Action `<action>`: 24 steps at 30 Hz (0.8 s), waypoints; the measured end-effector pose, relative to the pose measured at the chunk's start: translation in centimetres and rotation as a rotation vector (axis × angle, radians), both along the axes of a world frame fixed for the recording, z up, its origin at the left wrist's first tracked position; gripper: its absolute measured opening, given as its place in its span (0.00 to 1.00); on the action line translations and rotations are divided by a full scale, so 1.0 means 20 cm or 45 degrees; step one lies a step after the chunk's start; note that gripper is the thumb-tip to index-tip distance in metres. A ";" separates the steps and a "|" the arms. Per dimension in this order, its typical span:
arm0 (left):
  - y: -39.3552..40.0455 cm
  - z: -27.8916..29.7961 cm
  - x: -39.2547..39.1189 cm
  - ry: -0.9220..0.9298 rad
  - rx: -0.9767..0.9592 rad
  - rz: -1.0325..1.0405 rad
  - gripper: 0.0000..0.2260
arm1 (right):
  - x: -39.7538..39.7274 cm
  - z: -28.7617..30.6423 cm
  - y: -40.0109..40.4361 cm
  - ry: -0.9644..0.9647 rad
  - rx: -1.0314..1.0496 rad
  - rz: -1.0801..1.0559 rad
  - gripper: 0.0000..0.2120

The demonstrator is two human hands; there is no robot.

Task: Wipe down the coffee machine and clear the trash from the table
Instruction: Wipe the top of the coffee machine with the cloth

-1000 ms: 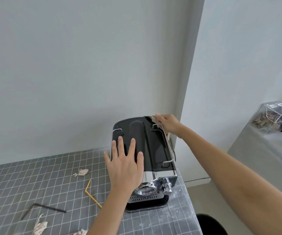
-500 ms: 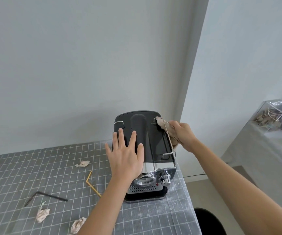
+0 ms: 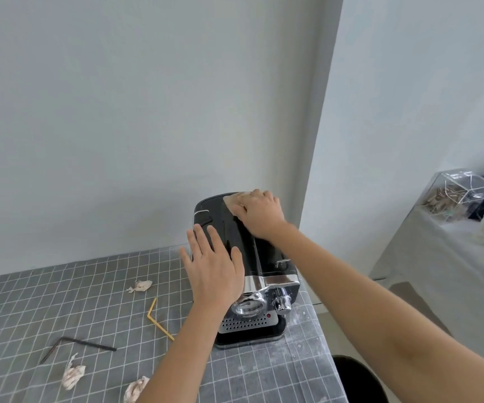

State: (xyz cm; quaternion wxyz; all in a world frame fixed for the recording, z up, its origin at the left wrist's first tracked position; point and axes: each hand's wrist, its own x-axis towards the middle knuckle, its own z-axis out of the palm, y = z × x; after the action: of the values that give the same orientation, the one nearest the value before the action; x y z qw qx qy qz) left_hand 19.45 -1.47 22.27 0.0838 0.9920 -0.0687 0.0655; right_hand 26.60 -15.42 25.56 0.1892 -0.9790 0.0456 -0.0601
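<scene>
I see one coffee machine (image 3: 243, 257) standing at the right edge of the table (image 3: 60, 309), near the wall. My left hand (image 3: 214, 267) lies flat on the black top of the machine, fingers spread, and it grips nothing. My right hand (image 3: 259, 215) is at the far end of the top and presses a cloth (image 3: 230, 202) down on it; the fingers are bent over the cloth, and only a small corner of the cloth shows.

On the table I count three crumpled papers: one (image 3: 140, 285) left of the machine, one (image 3: 73, 372) near the front edge, one (image 3: 135, 388) just beside my left forearm. There are also two bent straws, a yellow one (image 3: 157, 318) and a black one (image 3: 75, 346), lying apart from each other
</scene>
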 end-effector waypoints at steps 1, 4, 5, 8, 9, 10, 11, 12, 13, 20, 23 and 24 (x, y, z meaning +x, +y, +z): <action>0.00 0.00 0.00 0.010 0.002 0.001 0.30 | -0.01 -0.05 0.02 0.035 -0.113 -0.014 0.21; 0.00 0.00 0.00 0.042 -0.007 -0.005 0.30 | -0.08 -0.08 0.03 -0.021 -0.179 0.018 0.21; 0.00 0.00 0.01 0.044 -0.008 -0.010 0.30 | -0.11 -0.09 0.02 -0.009 -0.174 0.031 0.20; 0.00 0.00 0.01 0.030 0.003 -0.012 0.30 | -0.32 -0.10 0.02 0.009 -0.214 0.066 0.18; 0.00 0.00 0.01 0.023 0.011 -0.015 0.30 | -0.38 -0.10 0.03 -0.005 -0.249 0.080 0.17; 0.00 0.00 0.01 0.017 0.021 -0.020 0.29 | -0.42 -0.10 0.04 -0.005 -0.253 0.092 0.15; -0.01 -0.01 0.01 0.019 0.030 -0.027 0.29 | -0.43 -0.09 0.05 -0.010 -0.214 0.101 0.12; -0.01 -0.01 0.01 0.025 0.038 -0.032 0.29 | -0.40 -0.07 0.05 0.002 -0.131 0.087 0.10; -0.01 0.00 0.01 0.029 0.047 -0.035 0.29 | -0.35 -0.05 0.05 -0.001 -0.037 0.078 0.11; -0.01 0.00 0.02 0.033 0.063 -0.031 0.28 | -0.12 -0.01 0.05 0.205 -0.356 0.037 0.14; -0.01 0.00 0.02 0.037 0.059 -0.024 0.28 | -0.19 -0.02 0.06 0.090 -0.303 0.133 0.11; -0.01 0.00 0.02 0.043 0.051 -0.021 0.28 | -0.22 -0.01 0.07 0.120 -0.262 0.135 0.09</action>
State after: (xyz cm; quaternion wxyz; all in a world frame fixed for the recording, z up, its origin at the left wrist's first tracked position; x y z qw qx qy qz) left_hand 19.76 -1.63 22.28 0.0655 0.9938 -0.0767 0.0467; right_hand 22.20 -14.06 25.32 0.0882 -0.9961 -0.0039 -0.0085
